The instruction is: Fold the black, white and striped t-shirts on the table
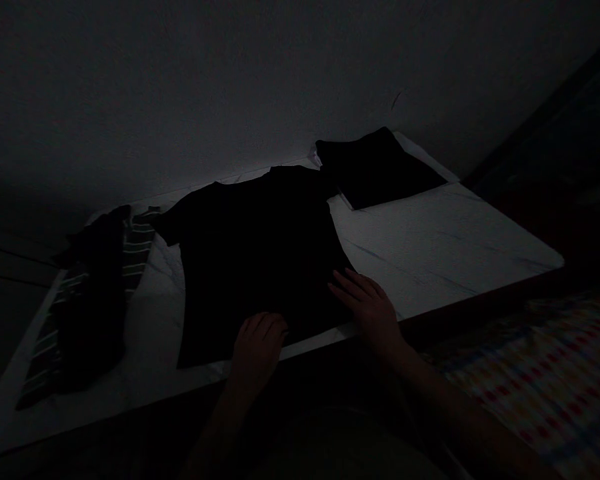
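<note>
A black T-shirt (255,253) lies flat and spread out on a white padded surface (430,247), its collar toward the wall. My left hand (257,350) rests curled at the shirt's near hem, and the dim light hides whether the fingers pinch the cloth. My right hand (367,307) lies with its fingers apart on the shirt's lower right edge, holding nothing. Beyond the shirt, a folded black garment (377,167) sits at the back right of the white surface.
To the left of the shirt, a dark garment (93,300) lies over a green-and-white striped cloth (139,250). A pale wall (230,80) rises behind. A checked, multicoloured bedsheet (535,380) lies to the near right, below a dark raised edge.
</note>
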Motion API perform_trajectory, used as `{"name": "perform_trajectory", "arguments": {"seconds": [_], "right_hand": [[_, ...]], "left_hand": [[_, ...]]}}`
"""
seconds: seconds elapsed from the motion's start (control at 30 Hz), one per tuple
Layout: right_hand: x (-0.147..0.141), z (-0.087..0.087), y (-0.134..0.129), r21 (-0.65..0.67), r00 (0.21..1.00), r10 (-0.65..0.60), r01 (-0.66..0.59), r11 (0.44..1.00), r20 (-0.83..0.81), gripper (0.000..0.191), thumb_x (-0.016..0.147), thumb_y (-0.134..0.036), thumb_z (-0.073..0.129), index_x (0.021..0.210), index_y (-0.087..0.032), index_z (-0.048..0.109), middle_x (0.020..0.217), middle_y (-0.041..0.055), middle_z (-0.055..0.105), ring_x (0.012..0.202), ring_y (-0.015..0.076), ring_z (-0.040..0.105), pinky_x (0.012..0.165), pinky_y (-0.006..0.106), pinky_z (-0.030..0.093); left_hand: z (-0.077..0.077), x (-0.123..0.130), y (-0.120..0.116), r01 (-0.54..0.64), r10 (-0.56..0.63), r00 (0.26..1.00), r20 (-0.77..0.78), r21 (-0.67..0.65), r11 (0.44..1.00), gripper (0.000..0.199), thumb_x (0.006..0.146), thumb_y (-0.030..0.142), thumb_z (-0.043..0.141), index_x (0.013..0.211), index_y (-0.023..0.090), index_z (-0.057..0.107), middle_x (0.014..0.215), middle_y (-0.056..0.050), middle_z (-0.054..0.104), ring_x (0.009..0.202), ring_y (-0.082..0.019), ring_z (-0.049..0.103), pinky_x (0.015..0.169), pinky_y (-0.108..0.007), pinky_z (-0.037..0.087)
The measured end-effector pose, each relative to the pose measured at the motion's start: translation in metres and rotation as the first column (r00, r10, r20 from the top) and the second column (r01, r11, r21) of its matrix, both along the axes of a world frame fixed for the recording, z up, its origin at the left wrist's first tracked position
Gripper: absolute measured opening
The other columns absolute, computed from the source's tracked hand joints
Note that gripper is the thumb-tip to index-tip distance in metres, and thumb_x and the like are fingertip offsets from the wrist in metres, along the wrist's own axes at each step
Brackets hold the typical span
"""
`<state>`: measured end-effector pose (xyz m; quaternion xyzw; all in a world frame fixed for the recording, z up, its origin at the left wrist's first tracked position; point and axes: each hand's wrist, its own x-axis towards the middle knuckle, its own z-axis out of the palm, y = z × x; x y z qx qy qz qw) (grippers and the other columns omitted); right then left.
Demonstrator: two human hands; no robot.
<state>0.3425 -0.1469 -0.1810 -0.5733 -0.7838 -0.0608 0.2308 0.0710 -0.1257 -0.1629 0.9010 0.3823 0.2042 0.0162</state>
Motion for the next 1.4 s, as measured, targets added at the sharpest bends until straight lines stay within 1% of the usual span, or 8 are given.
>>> {"name": "perform_trajectory", "arguments": {"seconds": [0.17,0.3,0.5,0.73,0.9,1.0,1.2,1.4], "right_hand": [[0.049,-0.009,-0.021,-0.081,0.995,0.091,-0.093,0.992,-0.034,0.062,0.091,-0.004,0.040,0.147,-0.028,0.047,0.147,0.0055,0.053,0.139,0.0247,0.046,0.101,0.046,0.050],[0.065,-0.011,-0.022,-0.113,0.985,0.175,-0.174,0.978,-0.004,0.076,0.083,0.002,0.038,0.154,-0.027,0.036,0.150,0.0065,0.050,0.138,0.0226,0.047,0.099,0.042,0.052],[0.076,0.001,-0.015,-0.014,0.943,0.310,-0.311,0.950,0.122,0.081,0.083,-0.009,0.046,0.159,-0.027,0.023,0.147,0.0056,0.053,0.129,0.0242,0.057,0.094,0.042,0.054],[0.082,0.046,0.011,-0.028,0.863,0.462,-0.467,0.884,0.205,0.068,0.085,-0.026,0.056,0.151,-0.040,0.040,0.131,-0.0017,0.066,0.106,0.0252,0.070,0.078,0.039,0.061],[0.005,0.080,0.096,-0.182,0.891,0.439,-0.416,0.891,0.115,0.034,0.093,-0.027,0.054,0.122,-0.033,0.071,0.116,0.0022,0.074,0.101,0.0228,0.072,0.088,0.037,0.059],[-0.080,0.092,0.183,-0.339,0.890,0.454,-0.414,0.845,0.043,0.032,0.095,-0.029,0.054,0.121,-0.027,0.071,0.121,0.0042,0.073,0.107,0.0234,0.070,0.095,0.037,0.055],[-0.236,0.081,0.339,-0.342,0.963,0.271,-0.255,0.904,-0.002,0.031,0.097,-0.019,0.051,0.122,-0.021,0.069,0.124,0.0091,0.070,0.115,0.0233,0.065,0.100,0.035,0.049],[-0.309,0.039,0.398,-0.266,0.948,0.311,-0.318,0.910,-0.069,0.046,0.094,-0.009,0.047,0.138,-0.017,0.053,0.142,0.0146,0.054,0.131,0.0215,0.052,0.110,0.036,0.040]], "left_hand": [[-0.005,-0.001,-0.003,0.047,-0.048,0.999,-0.017,-0.028,0.998,0.015,0.094,0.014,0.053,0.097,0.021,0.066,0.103,-0.006,0.072,0.098,-0.021,0.064,0.083,-0.036,0.054],[0.018,-0.010,0.008,0.147,-0.159,0.986,-0.047,-0.203,0.968,0.007,0.094,0.021,0.059,0.097,0.022,0.065,0.106,-0.003,0.072,0.099,-0.020,0.065,0.084,-0.035,0.054],[0.047,-0.021,0.090,0.097,-0.137,0.975,-0.177,-0.215,0.972,0.036,0.095,0.034,0.060,0.129,0.020,0.056,0.137,-0.009,0.061,0.127,-0.023,0.056,0.105,-0.040,0.045],[-0.005,-0.024,0.139,-0.034,0.004,0.972,-0.234,-0.127,0.991,0.071,0.096,0.059,0.044,0.155,0.023,0.028,0.164,-0.016,0.019,0.151,-0.036,0.020,0.118,-0.058,0.022],[-0.026,-0.023,0.122,-0.014,-0.009,0.981,-0.193,-0.121,0.993,0.068,0.098,0.057,0.042,0.157,0.027,0.025,0.165,-0.014,0.018,0.151,-0.035,0.017,0.119,-0.059,0.017],[-0.020,-0.021,0.120,-0.012,-0.016,0.985,-0.174,-0.159,0.987,0.068,0.097,0.057,0.042,0.156,0.027,0.026,0.164,-0.015,0.020,0.151,-0.036,0.019,0.118,-0.061,0.019],[0.005,-0.045,0.083,-0.145,0.119,0.986,-0.121,-0.246,0.958,0.069,0.092,0.055,0.054,0.148,0.017,0.042,0.159,-0.017,0.034,0.147,-0.035,0.031,0.117,-0.056,0.028],[0.000,-0.095,0.016,-0.758,0.758,0.637,-0.139,-0.292,0.583,0.053,0.089,0.026,0.059,0.140,0.015,0.052,0.134,-0.016,0.061,0.119,-0.032,0.059,0.098,-0.046,0.048]]}}
